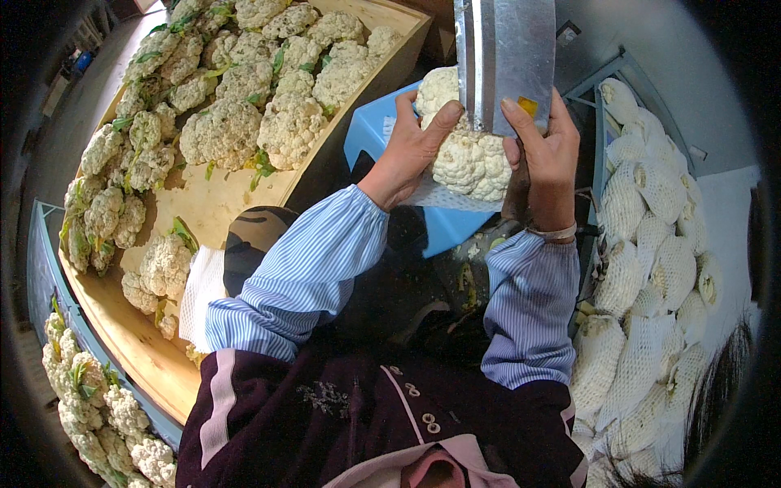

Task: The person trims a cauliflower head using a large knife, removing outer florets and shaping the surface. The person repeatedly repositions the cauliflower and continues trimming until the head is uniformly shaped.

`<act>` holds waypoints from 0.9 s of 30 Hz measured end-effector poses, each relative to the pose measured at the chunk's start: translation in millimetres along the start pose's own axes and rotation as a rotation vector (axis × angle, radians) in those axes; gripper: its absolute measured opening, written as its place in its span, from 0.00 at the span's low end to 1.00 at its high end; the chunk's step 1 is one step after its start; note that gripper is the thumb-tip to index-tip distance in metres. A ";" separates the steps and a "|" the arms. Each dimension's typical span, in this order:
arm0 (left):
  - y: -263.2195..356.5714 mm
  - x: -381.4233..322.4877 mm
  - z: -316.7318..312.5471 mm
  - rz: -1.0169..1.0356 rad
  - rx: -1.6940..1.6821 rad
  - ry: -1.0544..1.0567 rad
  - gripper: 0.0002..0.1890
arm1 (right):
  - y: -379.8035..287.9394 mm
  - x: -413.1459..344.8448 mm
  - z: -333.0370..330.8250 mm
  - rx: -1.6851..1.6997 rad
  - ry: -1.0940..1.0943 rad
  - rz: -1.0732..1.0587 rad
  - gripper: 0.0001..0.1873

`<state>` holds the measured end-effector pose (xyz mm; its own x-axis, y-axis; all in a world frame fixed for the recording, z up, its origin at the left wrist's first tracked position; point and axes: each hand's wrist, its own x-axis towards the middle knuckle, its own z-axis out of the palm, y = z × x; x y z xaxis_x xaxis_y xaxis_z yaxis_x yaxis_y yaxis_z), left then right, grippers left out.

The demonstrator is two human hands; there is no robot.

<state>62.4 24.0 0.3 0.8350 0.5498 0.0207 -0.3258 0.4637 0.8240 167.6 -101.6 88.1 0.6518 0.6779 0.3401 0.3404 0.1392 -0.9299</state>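
Observation:
A whitish cauliflower head (473, 165) sits in front of me over a blue plastic stool (366, 131). My left hand (421, 143) grips its left side, the thumb on the curds. My right hand (543, 146) holds a wide, shiny metal blade (518, 49), probably a cleaver, with the thumb flat on its face near a yellow sticker. The blade's lower edge lies against the cauliflower and hides part of it. White foam netting (451, 196) shows under the head.
At left, a large wooden bin (232, 183) holds many cauliflowers with green leaves. More cauliflowers (100, 421) lie in a blue-framed crate at lower left. On the right, cauliflowers in white foam nets (647, 256) fill a blue-framed container. White netting (204, 299) hangs near my left sleeve.

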 end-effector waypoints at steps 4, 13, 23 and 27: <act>2.5 1.9 -2.5 -0.062 -0.026 -0.004 0.54 | -0.5 -1.1 -0.2 0.037 0.044 0.092 0.14; 5.1 1.4 -0.2 -0.086 -0.095 0.000 0.56 | -8.9 -7.2 0.8 -0.075 0.098 -0.111 0.12; 2.7 0.2 -3.1 -0.080 -0.177 -0.048 0.46 | -6.4 -12.2 8.8 -0.346 0.196 -0.281 0.14; 4.5 -2.1 -2.0 -0.087 -0.214 -0.076 0.43 | -4.1 -12.6 7.7 -0.488 0.220 -0.340 0.15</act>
<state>58.2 26.3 2.9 0.8923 0.4515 0.0044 -0.3312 0.6480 0.6858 152.8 -105.1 86.6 0.5589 0.4826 0.6744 0.7892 -0.0598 -0.6112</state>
